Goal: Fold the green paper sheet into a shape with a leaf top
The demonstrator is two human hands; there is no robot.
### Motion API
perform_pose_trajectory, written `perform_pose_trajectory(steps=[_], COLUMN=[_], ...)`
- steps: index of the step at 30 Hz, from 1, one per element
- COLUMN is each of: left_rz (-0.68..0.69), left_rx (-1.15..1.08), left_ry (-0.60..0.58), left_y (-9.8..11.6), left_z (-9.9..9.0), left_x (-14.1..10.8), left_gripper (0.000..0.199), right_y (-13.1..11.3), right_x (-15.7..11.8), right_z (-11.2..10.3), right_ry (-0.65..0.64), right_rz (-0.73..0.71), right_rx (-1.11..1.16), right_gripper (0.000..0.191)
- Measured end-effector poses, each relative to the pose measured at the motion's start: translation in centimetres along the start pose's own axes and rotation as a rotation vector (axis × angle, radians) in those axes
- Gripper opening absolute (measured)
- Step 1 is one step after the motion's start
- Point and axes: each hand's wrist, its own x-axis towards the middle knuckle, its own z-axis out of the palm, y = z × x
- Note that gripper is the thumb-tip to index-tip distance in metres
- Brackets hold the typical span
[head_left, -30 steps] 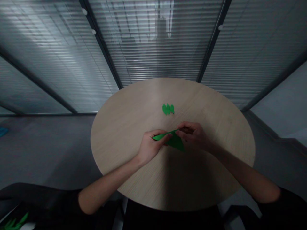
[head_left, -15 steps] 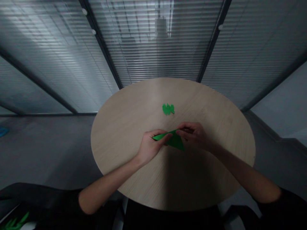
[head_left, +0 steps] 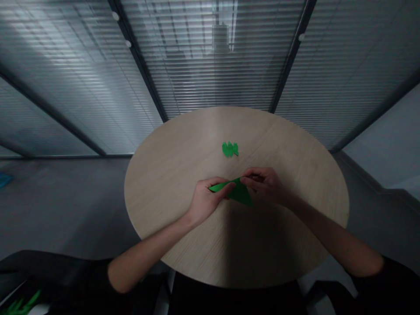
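Between my hands is a folded sheet of green paper (head_left: 242, 194), roughly triangular, with one corner pointing down toward the near right. My left hand (head_left: 210, 197) grips its left end, thumb on top and fingers underneath. At the upper right corner, the thumb and fingers of my right hand (head_left: 264, 183) pinch the paper's edge. Farther back on the table lies a small green piece with a jagged, leaf-like outline (head_left: 230, 149), apart from both hands.
The oval wooden table (head_left: 164, 175) fills the middle. Glass partitions with blinds (head_left: 216, 83) rise behind it. On the floor at far left is a blue object (head_left: 4, 180). Some green shapes (head_left: 24, 304) show at the bottom left corner.
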Motion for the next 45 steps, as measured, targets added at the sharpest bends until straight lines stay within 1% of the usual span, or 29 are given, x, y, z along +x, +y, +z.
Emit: perform_pose_trajectory(steps=[6, 12, 18, 20, 22, 24, 25, 27, 29, 32, 34, 39, 41, 42, 44, 45], left_rz=[-0.011, -0.017, 0.019, 0.023, 0.014, -0.014, -0.031, -0.053, -0.052, -0.061, -0.091, -0.241, -0.299, -0.306, -0.259, -0.187], left_rx=[0.012, -0.021, -0.065, -0.084, -0.127, -0.182, -0.198, -0.192, -0.163, -0.166, -0.186, -0.220, -0.191, -0.158, -0.027, 0.108], left_ry=[-0.005, -0.007, 0.045, 0.060, 0.059, 0.026, -0.006, -0.075, -0.114, -0.104, -0.088, -0.070, -0.064, -0.070, -0.095, -0.091], left_y=[0.1, 0.1, -0.2, -0.3, -0.4, -0.5, -0.5, -0.5, -0.6, -0.8, -1.0, -1.9, -2.1, -2.1, -1.8, -1.7], left_z=[0.0, 0.0, -0.3, -0.3, -0.2, -0.2, -0.1, 0.0, 0.1, 0.3, 0.5, 0.6, 0.2, 0.0, -0.7, -1.0], left_x=[0.0, 0.0, 0.1, 0.3, 0.4, 0.5, 0.5, 0.5, 0.5, 0.4, 0.4, 1.0, 1.2, 1.2, 1.1, 0.9], left_gripper=[0.026, 0.023, 0.024, 0.027, 0.037, 0.049, 0.050, 0.040, 0.030, 0.025, 0.023, 0.024, 0.028, 0.032, 0.038, 0.044], right_y=[0.2, 0.3, 0.0, 0.0, 0.1, 0.3, 0.4, 0.6, 0.8, 1.1, 1.2, 1.9, 2.5, 2.9, 3.6, 3.9], right_x=[0.0, 0.0, -0.1, 0.0, 0.0, 0.0, 0.1, 0.1, 0.1, 0.1, 0.1, 0.5, 0.8, 1.0, 1.2, 1.3], right_z=[0.0, 0.0, -0.2, -0.3, -0.4, -0.4, -0.4, -0.2, 0.0, 0.4, 0.5, 0.2, -0.2, -0.3, -0.5, -0.6], right_ry=[0.007, 0.022, 0.076, 0.097, 0.122, 0.137, 0.134, 0.108, 0.077, 0.063, 0.062, 0.085, 0.105, 0.106, 0.092, 0.094], right_rz=[0.006, 0.000, -0.024, -0.026, -0.026, -0.018, -0.010, 0.009, 0.015, 0.006, 0.011, 0.060, 0.087, 0.099, 0.128, 0.130], right_rx=[-0.017, -0.006, -0.037, -0.037, -0.034, -0.018, -0.005, 0.021, 0.040, 0.041, 0.030, -0.001, -0.023, -0.035, -0.101, -0.157], right_gripper=[0.025, 0.027, 0.025, 0.025, 0.026, 0.026, 0.027, 0.028, 0.029, 0.030, 0.029, 0.028, 0.028, 0.028, 0.028, 0.028])
